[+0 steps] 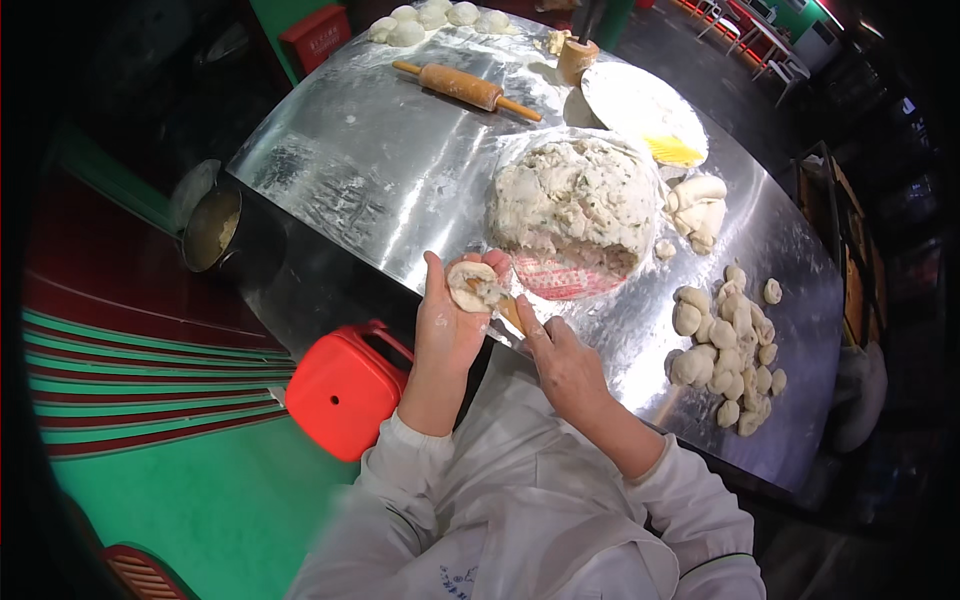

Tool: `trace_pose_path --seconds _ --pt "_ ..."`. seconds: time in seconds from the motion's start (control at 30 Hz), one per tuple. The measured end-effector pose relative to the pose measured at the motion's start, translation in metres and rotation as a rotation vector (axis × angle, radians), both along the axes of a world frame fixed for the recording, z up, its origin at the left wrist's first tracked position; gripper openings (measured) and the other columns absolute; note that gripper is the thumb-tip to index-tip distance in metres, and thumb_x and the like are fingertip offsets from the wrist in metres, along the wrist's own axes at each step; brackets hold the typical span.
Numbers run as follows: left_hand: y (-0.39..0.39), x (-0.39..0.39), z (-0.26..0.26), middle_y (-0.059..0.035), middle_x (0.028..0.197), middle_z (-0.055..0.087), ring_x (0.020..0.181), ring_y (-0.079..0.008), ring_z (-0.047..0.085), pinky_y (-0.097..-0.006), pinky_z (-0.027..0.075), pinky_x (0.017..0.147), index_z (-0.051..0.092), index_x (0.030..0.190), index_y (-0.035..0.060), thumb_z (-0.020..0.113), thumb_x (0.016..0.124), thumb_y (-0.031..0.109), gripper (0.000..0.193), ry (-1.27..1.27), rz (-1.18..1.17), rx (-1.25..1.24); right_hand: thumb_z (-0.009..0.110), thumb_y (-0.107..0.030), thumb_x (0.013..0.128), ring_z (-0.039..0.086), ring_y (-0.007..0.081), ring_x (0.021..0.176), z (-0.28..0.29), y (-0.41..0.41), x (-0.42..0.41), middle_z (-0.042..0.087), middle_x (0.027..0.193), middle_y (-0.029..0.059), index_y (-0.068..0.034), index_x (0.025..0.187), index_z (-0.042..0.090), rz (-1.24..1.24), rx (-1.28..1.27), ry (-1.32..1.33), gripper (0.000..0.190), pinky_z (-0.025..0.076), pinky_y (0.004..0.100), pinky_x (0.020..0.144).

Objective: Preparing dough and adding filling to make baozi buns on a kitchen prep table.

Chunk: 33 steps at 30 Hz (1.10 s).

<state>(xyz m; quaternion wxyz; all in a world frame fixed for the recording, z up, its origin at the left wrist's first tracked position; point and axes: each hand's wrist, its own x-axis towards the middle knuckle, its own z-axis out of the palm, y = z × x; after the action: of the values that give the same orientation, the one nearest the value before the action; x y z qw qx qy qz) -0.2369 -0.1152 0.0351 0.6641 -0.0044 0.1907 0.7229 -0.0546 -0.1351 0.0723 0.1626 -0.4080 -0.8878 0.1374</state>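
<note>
My left hand (448, 334) is palm up and holds a small round dough wrapper (466, 301) on its fingers and upper palm. In my right hand (570, 371) is a flat wooden spatula (512, 313), index finger extended along it. Its tip is at the wrapper, where a dab of pale filling (491, 292) sits. Just beyond both hands rises a large mound of pale filling with green flecks (581, 191). It lies in a container lined with clear plastic, and a red-and-white patterned part (570, 279) shows at the scooped-out near side.
The steel table (337, 172) bears a rolling pin (459, 85), a white basin (634, 94) with a yellow scraper (675, 151), folded dough (697, 211), many small dough pieces (726, 352) and dough balls (406, 32). A red plastic stool (341, 397) and metal pot (214, 229) stand left.
</note>
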Motion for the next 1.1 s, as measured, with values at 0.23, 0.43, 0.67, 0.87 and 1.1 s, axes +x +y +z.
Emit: trace_pose_path --seconds 0.23,0.43,0.67,0.87,1.1 --pt "0.001 -0.003 -0.001 -0.0067 0.091 0.063 0.084 -0.0165 0.061 -0.0281 0.050 0.071 0.057 0.100 0.0066 0.050 0.103 0.036 0.031 0.358 0.016 0.005 0.050 -0.019 0.101 0.061 0.0361 0.055 0.046 0.000 0.017 0.059 0.056 0.0121 -0.002 0.091 0.051 -0.112 -0.507 0.304 0.020 0.046 0.0447 0.054" --pt "-0.002 0.027 0.047 -0.0075 0.088 0.058 0.081 -0.0178 0.060 -0.0318 0.050 0.074 0.052 0.090 0.0069 0.052 0.103 0.029 0.026 0.413 0.039 0.124 0.049 -0.025 0.103 0.055 0.0278 0.051 0.016 0.007 0.019 0.054 0.055 0.0103 -0.002 0.081 0.053 -0.095 -0.566 0.320 0.032 0.045 0.0379 0.055" --pt "0.006 -0.013 0.008 -0.0125 0.103 0.056 0.094 -0.0225 0.059 -0.0386 0.051 0.084 0.053 0.099 0.0029 0.048 0.103 0.022 0.020 0.485 0.163 0.046 0.052 -0.026 0.100 0.060 0.0310 0.054 0.038 0.039 0.043 0.056 0.056 0.0133 -0.004 0.087 0.055 -0.020 -0.278 0.078 0.026 0.046 0.0426 0.053" --pt "-0.010 -0.021 0.003 -0.0217 0.134 0.045 0.122 -0.0329 0.048 -0.0446 0.041 0.104 0.039 0.136 -0.0014 0.050 0.094 0.008 0.044 0.358 0.039 0.039 0.059 -0.013 0.089 0.063 0.0170 0.064 0.135 0.119 0.054 0.060 0.062 0.0033 -0.012 0.082 0.061 -0.054 0.580 -0.545 0.008 0.044 0.0334 0.063" --pt "-0.009 0.033 0.001 -0.0209 0.121 0.060 0.109 -0.0354 0.063 -0.0404 0.054 0.093 0.048 0.127 -0.0057 0.043 0.105 0.027 0.039 0.344 -0.140 0.016 0.069 -0.020 0.082 0.068 0.0215 0.082 0.087 0.195 -0.032 0.073 0.090 0.0045 -0.012 0.098 0.077 0.150 0.350 -1.134 0.019 0.048 0.0459 0.071"
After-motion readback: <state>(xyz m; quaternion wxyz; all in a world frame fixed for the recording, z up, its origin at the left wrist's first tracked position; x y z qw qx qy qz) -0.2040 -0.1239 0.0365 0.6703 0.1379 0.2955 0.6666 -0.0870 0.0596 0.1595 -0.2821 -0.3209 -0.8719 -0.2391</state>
